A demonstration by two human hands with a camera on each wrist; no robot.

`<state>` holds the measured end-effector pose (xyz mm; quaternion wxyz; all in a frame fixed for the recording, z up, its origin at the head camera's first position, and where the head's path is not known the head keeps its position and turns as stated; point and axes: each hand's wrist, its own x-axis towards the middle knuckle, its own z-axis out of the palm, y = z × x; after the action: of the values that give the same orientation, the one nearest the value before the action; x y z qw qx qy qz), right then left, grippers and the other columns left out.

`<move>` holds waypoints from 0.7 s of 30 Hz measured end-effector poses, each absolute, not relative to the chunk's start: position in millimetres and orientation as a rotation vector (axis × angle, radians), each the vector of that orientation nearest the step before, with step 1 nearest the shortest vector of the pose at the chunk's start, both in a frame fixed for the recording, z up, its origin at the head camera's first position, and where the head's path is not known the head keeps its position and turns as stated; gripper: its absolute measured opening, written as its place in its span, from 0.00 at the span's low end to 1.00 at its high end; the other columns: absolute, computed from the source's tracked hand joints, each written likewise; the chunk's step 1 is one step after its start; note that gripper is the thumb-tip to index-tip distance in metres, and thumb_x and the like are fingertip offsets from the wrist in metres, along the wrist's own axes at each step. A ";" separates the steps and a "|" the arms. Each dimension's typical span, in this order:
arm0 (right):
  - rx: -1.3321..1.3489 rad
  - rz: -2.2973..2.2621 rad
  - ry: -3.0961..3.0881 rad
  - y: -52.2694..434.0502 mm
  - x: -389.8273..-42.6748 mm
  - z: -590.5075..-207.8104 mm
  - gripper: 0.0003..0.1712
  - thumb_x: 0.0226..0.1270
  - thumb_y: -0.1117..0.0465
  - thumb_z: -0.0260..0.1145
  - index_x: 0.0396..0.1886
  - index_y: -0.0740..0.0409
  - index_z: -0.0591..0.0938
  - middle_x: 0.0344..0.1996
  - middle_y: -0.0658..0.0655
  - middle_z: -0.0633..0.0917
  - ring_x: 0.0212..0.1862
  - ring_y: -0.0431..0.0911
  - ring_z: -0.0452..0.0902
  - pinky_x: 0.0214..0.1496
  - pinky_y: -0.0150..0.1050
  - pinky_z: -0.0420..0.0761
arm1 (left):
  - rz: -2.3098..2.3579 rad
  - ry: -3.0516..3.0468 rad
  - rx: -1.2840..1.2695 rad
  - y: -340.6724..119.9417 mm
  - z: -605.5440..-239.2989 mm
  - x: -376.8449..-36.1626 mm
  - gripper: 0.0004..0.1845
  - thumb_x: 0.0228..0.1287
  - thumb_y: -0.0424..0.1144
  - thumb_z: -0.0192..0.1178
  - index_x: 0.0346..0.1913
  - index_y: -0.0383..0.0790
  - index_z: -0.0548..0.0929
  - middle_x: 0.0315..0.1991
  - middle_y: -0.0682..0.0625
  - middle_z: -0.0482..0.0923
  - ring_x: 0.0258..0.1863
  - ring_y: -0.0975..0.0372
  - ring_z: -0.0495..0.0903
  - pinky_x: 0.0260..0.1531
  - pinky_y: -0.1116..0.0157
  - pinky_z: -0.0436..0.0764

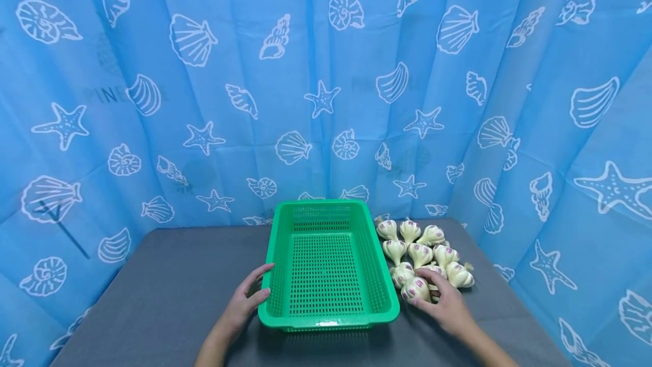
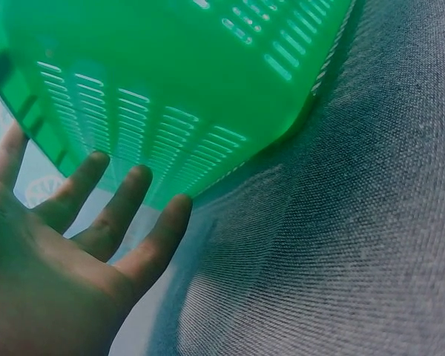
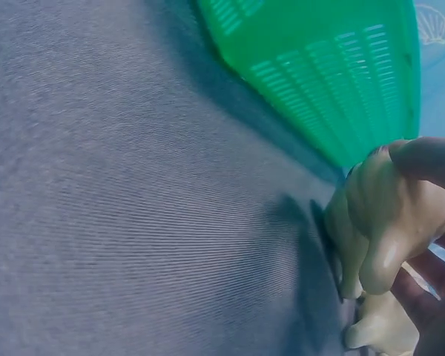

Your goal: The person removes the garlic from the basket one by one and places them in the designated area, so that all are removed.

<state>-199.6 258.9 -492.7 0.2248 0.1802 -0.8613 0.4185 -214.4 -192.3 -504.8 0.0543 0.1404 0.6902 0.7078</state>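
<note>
An empty green slotted basket [image 1: 328, 265] stands on the grey table [image 1: 153, 299]. My left hand [image 1: 254, 290] lies against its left wall near the front corner, fingers straight and spread [image 2: 126, 200], touching the basket wall [image 2: 170, 96]. To the right of the basket lies a cluster of several white garlic bulbs with purple streaks [image 1: 423, 254]. My right hand [image 1: 435, 293] rests on the nearest of them and grips one garlic bulb [image 1: 415, 289]; in the right wrist view a finger [image 3: 430, 159] curls over that bulb [image 3: 378, 222], which still sits on the cloth beside the basket [image 3: 334, 67].
A blue curtain with white shells and starfish [image 1: 326, 84] closes off the back and both sides of the table. The grey cloth [image 2: 341, 222] stretches bare to the left of the basket and along the front edge.
</note>
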 end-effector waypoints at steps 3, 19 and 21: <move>0.479 1.095 -2.395 258.1 -197.9 -496.5 0.33 0.44 0.66 0.81 0.54 0.63 0.80 0.48 0.59 0.83 0.50 0.38 0.75 0.39 0.38 0.80 | 2.157 2.091 0.415 -192.0 -505.0 -214.4 0.28 0.73 0.37 0.51 0.74 0.41 0.61 0.69 0.34 0.57 0.66 0.41 0.60 0.52 0.52 0.74; 0.420 0.827 -2.474 253.8 -194.2 -505.1 0.34 0.39 0.61 0.83 0.51 0.58 0.83 0.47 0.56 0.83 0.48 0.55 0.77 0.44 0.47 0.76 | 2.175 2.095 0.478 -190.0 -505.3 -212.8 0.28 0.73 0.36 0.50 0.74 0.38 0.60 0.69 0.31 0.57 0.64 0.42 0.62 0.50 0.57 0.75; 0.431 0.803 -2.459 253.7 -193.6 -506.3 0.34 0.38 0.61 0.83 0.51 0.58 0.83 0.47 0.56 0.83 0.47 0.55 0.77 0.44 0.48 0.76 | 2.176 2.088 0.481 -190.5 -505.3 -213.1 0.28 0.73 0.35 0.50 0.74 0.39 0.60 0.69 0.31 0.57 0.64 0.41 0.62 0.50 0.57 0.75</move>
<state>-193.6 253.7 -506.3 0.2565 0.1589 -0.9063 0.2961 -213.1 -190.5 -505.3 0.0439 0.1574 0.6829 0.7120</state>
